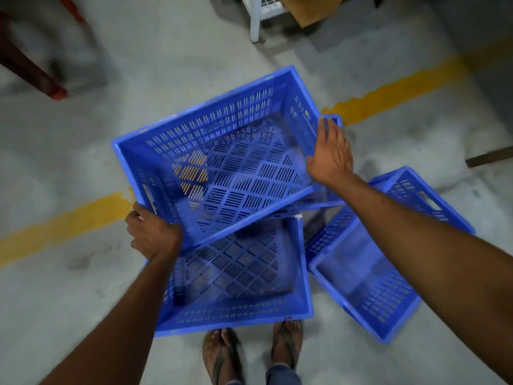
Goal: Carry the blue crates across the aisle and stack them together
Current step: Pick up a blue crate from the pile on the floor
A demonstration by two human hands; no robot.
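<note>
Top crate [211, 126] is off the floor [83, 287], held in both hands and tilted, near-left corner low and far side higher. It hangs skewed over the lower crate [236, 309], covering that crate's far half. Can't tell if the two touch.

Left hand [152, 234]: fingers curled round the top crate's near-left corner. Right hand [330, 154]: clamped on the right rim, thumb inside the wall, fingers running along the outside.

Contents:
- Top crate: only its own slotted base and vented walls show inside. The yellow line [402, 90] shows through the slots.
- Lower crate: sits flat on the floor just in front of the person's feet [222, 354]. Only its slotted base shows inside.
- Third crate [374, 295]: on the floor just right of the lower crate, turned at an angle to it and partly under the right forearm. Interior is blurred, but a plain base is visible.

A blue corner pokes out past the right fingertips; can't tell which crate it belongs to.

The yellow line runs diagonally across the floor under the top crate. Background: red furniture leg [30, 70] far left, white frame leg [255, 18] and cardboard box [311, 9] at the far edge.
</note>
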